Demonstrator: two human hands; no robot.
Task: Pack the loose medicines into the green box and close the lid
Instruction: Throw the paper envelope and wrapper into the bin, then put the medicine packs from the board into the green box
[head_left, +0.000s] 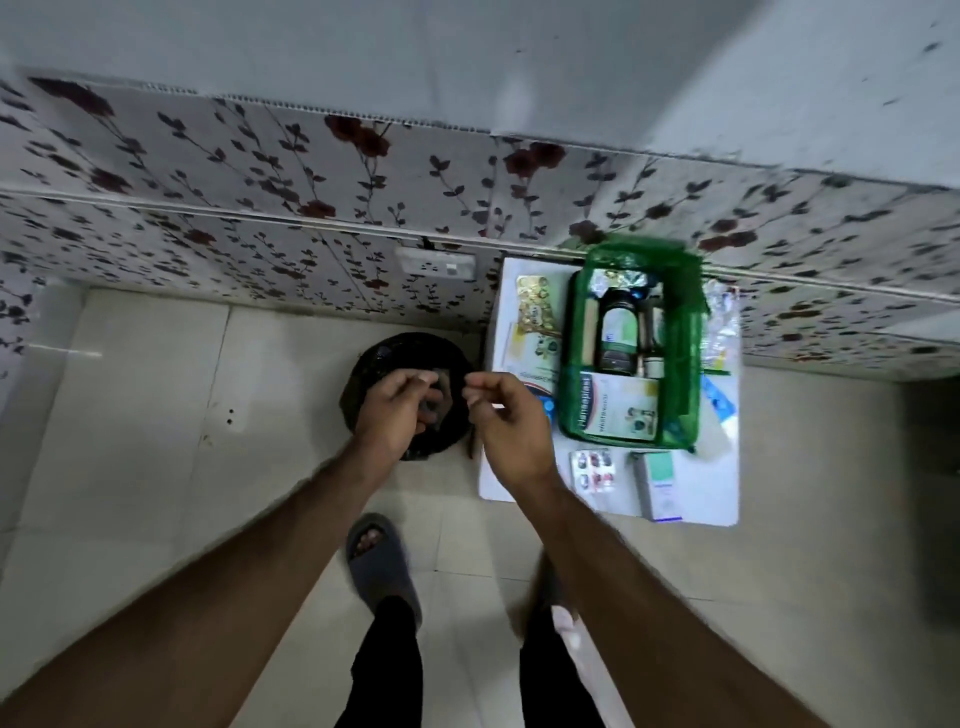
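While both arms are stretched forward over the floor, the left hand (392, 410) is held above a black bin (384, 358) lined with a dark bag, its fingers (421, 379) curled and pinched around a small dark scrap; what the scrap is cannot be told through the blur. The right hand (511, 426) is held just beside it, to the right, with its fingers (480, 389) bent inward into a loose pinch, and nothing can be seen between them.

The green box (636, 353) is stood open on a white surface (691, 488) against the flowered wall, its lid raised at the far side. A dark bottle (618, 330), a white carton (621, 408) and other packs are seen packed inside it. Around the box, loose medicines are left lying on the surface: a gold blister strip (535, 304) to the left, a pill strip (595, 467) and a pale carton (657, 483) in front, and silver strips (722, 322) to the right.
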